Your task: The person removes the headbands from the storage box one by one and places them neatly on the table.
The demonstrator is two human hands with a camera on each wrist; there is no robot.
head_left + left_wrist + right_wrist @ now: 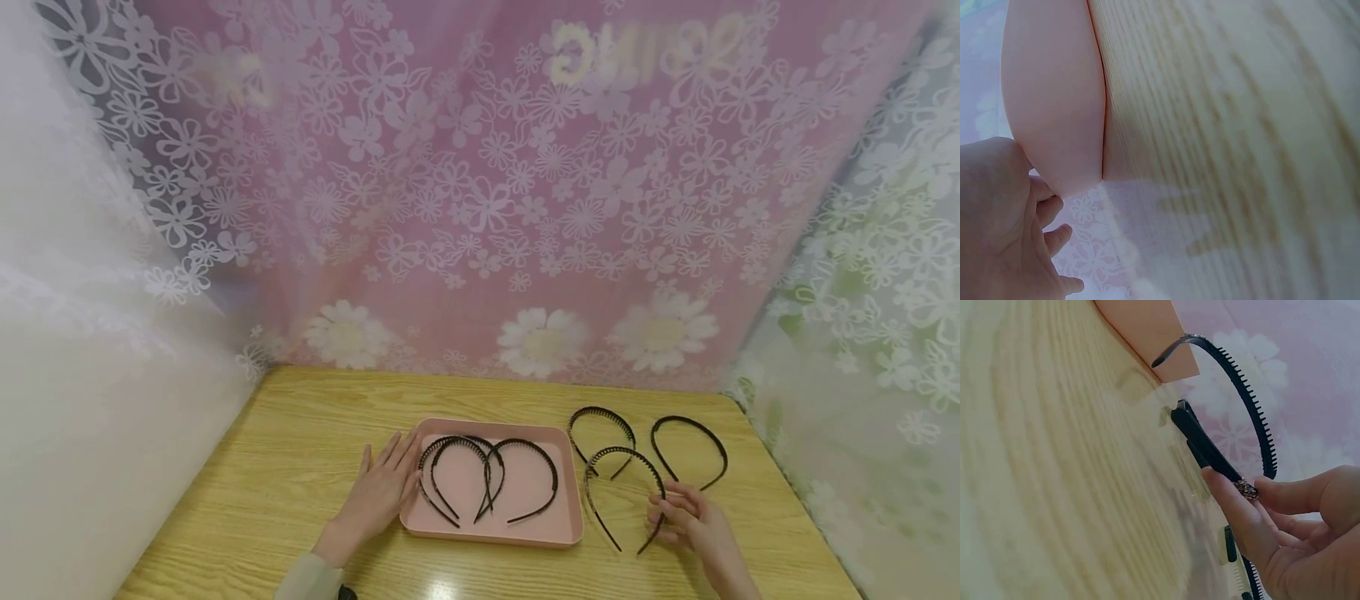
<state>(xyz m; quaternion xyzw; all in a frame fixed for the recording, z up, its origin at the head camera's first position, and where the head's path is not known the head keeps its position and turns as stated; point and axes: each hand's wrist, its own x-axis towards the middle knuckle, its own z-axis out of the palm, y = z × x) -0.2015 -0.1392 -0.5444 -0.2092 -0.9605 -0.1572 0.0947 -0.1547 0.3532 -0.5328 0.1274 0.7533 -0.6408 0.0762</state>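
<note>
1. My left hand [381, 492] lies flat on the wooden worktop [247, 483], fingers straight and holding nothing, its edge against the left rim of the pink tray [491, 533]. The left wrist view shows the fingers [1054, 209] by the tray's rounded corner; keeping that palm pressed there should stop the tray sliding.

2. Inside the tray lie black toothed headbands [487, 479], overlapping one another with their open ends toward me.

3. Right of the tray, three more headbands rest on the worktop; the nearest one [624, 492] is the one in hand. My right hand [693, 521] pinches its right tip between thumb and forefinger [1235, 509]. In my judgement a light pinch near the end is best, lifting the band straight up so its teeth do not snag the neighbouring headband [600, 433] that crosses it.

4. The far headband [690, 450] lies apart, just beyond my right hand.

5. Blurred pale lettering [645, 50] shows through the flowered curtain [480, 208]; I cannot read it.
</note>
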